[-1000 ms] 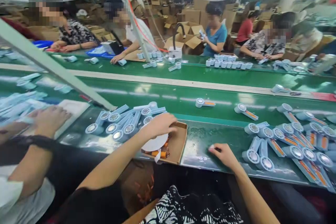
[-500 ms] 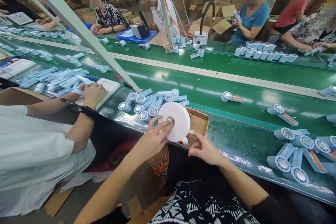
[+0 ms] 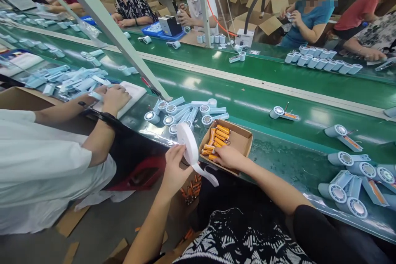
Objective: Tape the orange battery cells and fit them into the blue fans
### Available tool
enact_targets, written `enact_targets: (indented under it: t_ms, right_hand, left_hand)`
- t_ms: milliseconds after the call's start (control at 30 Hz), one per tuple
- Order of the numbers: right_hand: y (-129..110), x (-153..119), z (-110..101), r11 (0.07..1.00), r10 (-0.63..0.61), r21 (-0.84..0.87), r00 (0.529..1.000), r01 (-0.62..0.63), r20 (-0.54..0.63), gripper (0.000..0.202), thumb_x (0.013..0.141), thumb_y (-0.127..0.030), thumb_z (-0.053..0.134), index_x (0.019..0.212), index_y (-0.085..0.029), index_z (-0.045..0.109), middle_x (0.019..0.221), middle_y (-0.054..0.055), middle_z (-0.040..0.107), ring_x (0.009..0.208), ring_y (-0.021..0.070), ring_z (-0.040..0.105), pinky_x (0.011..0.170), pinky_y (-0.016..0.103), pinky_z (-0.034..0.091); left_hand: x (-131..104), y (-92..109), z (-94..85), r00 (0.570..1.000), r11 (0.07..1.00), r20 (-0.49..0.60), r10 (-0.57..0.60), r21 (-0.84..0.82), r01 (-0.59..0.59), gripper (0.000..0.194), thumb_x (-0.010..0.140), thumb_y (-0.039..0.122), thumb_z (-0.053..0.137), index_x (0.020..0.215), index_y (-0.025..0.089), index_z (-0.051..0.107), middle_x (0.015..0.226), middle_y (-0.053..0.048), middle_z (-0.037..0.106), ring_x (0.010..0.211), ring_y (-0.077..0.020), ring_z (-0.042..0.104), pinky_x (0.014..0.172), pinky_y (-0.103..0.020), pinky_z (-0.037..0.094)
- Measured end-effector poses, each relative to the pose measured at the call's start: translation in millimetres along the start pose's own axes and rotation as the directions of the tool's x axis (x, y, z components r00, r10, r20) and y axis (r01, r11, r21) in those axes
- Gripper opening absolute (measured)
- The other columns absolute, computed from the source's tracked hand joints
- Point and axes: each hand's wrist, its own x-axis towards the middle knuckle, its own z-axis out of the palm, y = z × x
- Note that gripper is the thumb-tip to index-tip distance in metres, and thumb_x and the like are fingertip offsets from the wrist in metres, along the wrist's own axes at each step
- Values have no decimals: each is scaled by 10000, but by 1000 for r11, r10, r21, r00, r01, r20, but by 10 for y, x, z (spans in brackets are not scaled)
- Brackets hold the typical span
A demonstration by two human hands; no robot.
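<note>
My left hand (image 3: 177, 167) grips a roll of white tape (image 3: 189, 143), now turned nearly edge-on. From the roll's lower side a loose strip of tape (image 3: 207, 174) hangs and curls. My right hand (image 3: 230, 157) reaches into a shallow cardboard box (image 3: 246, 142), its bent fingers touching the orange wrapped batteries (image 3: 221, 134) piled in the box's left half. A small white piece shows at a right fingertip; whether a battery is pinched there is hidden. Behind the roll lie several light-blue fan housings (image 3: 204, 109) with round heads.
Green conveyor belt (image 3: 198, 78) runs across, carrying fan parts. More fan housings with orange batteries (image 3: 355, 206) crowd the right side. At left, a co-worker's hands (image 3: 114, 98) work by a pile of blue parts (image 3: 64, 78). A slanted metal post (image 3: 114, 29) stands between us and the belt.
The tape roll has tilted from face-on to edge-on and shifted left with my left hand. My right hand has moved from beside the roll into the box, and the batteries there are now visible.
</note>
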Motion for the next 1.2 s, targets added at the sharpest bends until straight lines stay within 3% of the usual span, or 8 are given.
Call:
enact_targets:
  t_ms: [233, 333, 433, 567, 667, 1000, 1100, 1200]
  right_hand:
    - [370, -232, -124, 835, -37, 515, 955, 192, -295, 463, 861, -353, 798, 1285, -198, 695, 1026, 69, 821, 924, 238, 791, 847, 341, 615]
    - [419, -544, -222, 580, 154, 656, 725, 483, -671, 461, 857, -368, 814, 1283, -235, 701, 1122, 58, 821, 1027, 229, 795, 920, 367, 644]
    - [292, -744, -280, 664, 224, 486, 470, 568, -854, 232, 895, -266, 791, 1127, -273, 797, 1202, 51, 815, 1140, 242, 776, 1032, 396, 624]
    - [178, -798, -335, 825, 124, 300, 365, 479, -923, 274, 908, -195, 770, 1147, -315, 831, 1243, 34, 795, 1140, 250, 779, 1024, 373, 640]
    - [208, -804, -316, 839, 84, 269, 375, 473, -923, 293, 925, -194, 748, 1174, -327, 827, 1260, 18, 783, 1143, 243, 777, 1030, 361, 640]
    - [537, -1053, -511, 517, 151, 819, 914, 251, -376, 466, 820, -296, 835, 1280, -253, 773, 1246, 40, 798, 1135, 279, 777, 1028, 466, 631]
    - [453, -999, -418, 344, 338, 881, 833, 324, -438, 447, 696, -291, 925, 1124, -222, 816, 1136, 54, 828, 1066, 280, 790, 1012, 454, 632]
    - [264, -893, -138, 122, 690, 776, 510, 619, -514, 466, 704, -360, 938, 1123, -231, 779, 1152, 75, 819, 1067, 256, 780, 983, 414, 635]
  left_hand:
    - [-30, 221, -22, 969, 963, -34, 246, 119, -240, 527, 853, 152, 691, 1366, 222, 594, 1271, -130, 640, 1321, -361, 486, 1112, -549, 496]
    - [-34, 375, 15, 938, 926, -11, 347, 166, -340, 515, 822, 72, 684, 1319, 200, 642, 1231, -136, 669, 1299, -365, 477, 1094, -531, 490]
    - [12, 552, 62, 909, 891, 28, 417, 184, -414, 497, 820, 38, 683, 1292, 196, 690, 1200, -125, 706, 1278, -355, 483, 1102, -510, 463]
    - [85, 713, 90, 860, 839, 95, 501, 188, -510, 515, 859, 22, 655, 1320, 242, 716, 1194, -80, 737, 1267, -320, 490, 1106, -443, 450]
    - [96, 746, 100, 812, 791, 146, 565, 186, -583, 513, 904, 46, 644, 1357, 277, 711, 1222, -49, 743, 1267, -304, 496, 1117, -412, 444]
    - [417, 838, -148, 609, 588, 384, 694, 184, -787, 614, 915, 63, 655, 1476, 311, 620, 1396, -22, 692, 1157, -258, 556, 1150, -444, 455]
    - [514, 1001, -112, 584, 560, 351, 732, 178, -809, 552, 939, 129, 670, 1468, 280, 621, 1343, -50, 709, 1059, -259, 552, 1150, -496, 443]
    - [363, 1193, 117, 665, 647, 267, 697, 165, -744, 467, 942, 289, 719, 1401, 222, 661, 1221, -96, 723, 1027, -279, 542, 1016, -488, 498]
